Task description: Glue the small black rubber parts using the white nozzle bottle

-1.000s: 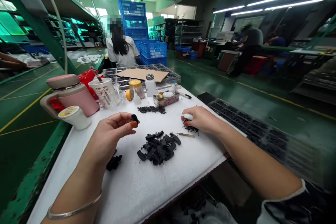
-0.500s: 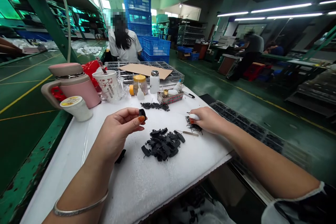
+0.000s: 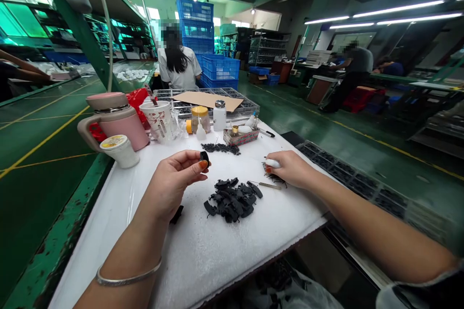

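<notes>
My left hand [image 3: 176,181] is raised over the white foam mat [image 3: 203,246] and pinches a small black plastic part [image 3: 205,157] between thumb and fingers. A heap of similar black parts [image 3: 234,200] lies just right of it. My right hand [image 3: 290,169] rests on the mat over a tangle of thin black wire pieces [image 3: 274,178], fingers curled; one fingertip wears a white cot. What the right fingers hold is hidden. A thin stick [image 3: 269,186] lies beside that hand.
At the table's back stand a pink jug [image 3: 118,120], white cups [image 3: 121,149], small bottles [image 3: 218,116], a pile of tiny black bits [image 3: 221,147] and a small box [image 3: 241,136]. Compartment trays [image 3: 362,188] lie on the right. A person in white [image 3: 179,65] sits ahead.
The view has shifted slightly, so everything sits a little further right. Both hands keep the same poses, the left still pinching the black part, the right still on the wire pieces.
</notes>
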Demonstrator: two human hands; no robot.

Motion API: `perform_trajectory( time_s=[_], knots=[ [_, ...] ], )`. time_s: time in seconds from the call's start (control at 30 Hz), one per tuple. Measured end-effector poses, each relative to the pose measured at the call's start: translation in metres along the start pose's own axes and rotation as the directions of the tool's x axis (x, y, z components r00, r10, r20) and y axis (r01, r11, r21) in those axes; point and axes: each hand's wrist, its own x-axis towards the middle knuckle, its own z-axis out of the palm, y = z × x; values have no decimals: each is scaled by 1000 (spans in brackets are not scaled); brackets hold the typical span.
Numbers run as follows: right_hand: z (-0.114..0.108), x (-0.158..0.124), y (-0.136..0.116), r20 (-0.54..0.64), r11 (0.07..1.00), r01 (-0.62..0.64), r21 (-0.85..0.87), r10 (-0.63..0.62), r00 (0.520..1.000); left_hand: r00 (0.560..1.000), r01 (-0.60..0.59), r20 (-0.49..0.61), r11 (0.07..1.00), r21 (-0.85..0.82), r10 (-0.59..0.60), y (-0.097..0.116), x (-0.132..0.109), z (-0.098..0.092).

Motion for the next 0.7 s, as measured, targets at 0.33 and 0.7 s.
perform_trajectory(
  time_s=[0.33,0.7],
  knots=[
    [-9,10,0,-254,972,1,234,60,965,989,125,112,960,-249,-99,3,-1,0],
    [-20,-1,-116,-354,573,413,708,-217,910,982,124,172,951,-283,-77,-1,-2,-5]
  ],
)
